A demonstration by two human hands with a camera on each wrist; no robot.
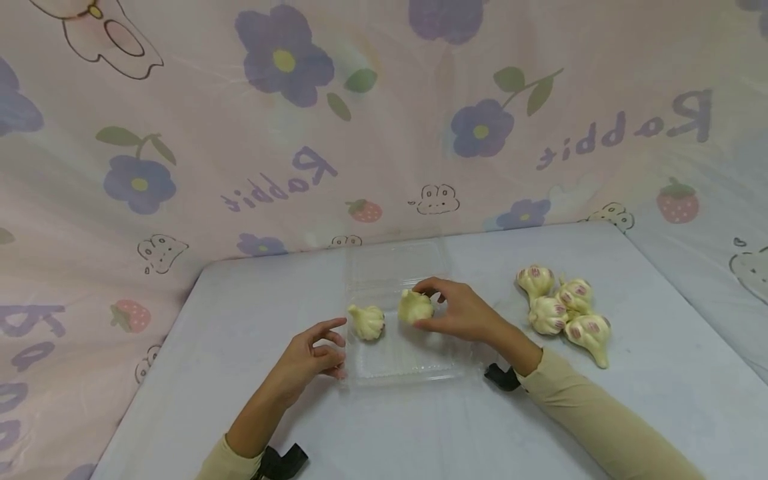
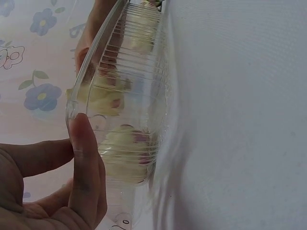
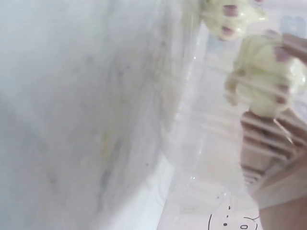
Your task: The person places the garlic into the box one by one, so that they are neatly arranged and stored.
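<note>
A clear plastic clamshell container (image 1: pixel 408 373) lies open on the table. At its left edge my left hand (image 1: pixel 312 357) pinches the rim, its fingertips (image 2: pixel 81 127) showing there in the left wrist view. Inside, on the left, sits one garlic bulb (image 1: pixel 368 323). My right hand (image 1: pixel 465 312) holds another garlic bulb (image 1: pixel 415 307) between thumb and fingers, over the middle of the container. Seen through the clear wall in the right wrist view, this held bulb (image 3: pixel 264 76) has purple patches.
Several more garlic bulbs (image 1: pixel 549 315) lie grouped on the white table (image 1: pixel 648 393) to the right. The container's lid (image 1: pixel 396 263) is folded back toward the patterned curtain (image 1: pixel 390 133). Black wrist devices (image 1: pixel 503 377) sit at both wrists.
</note>
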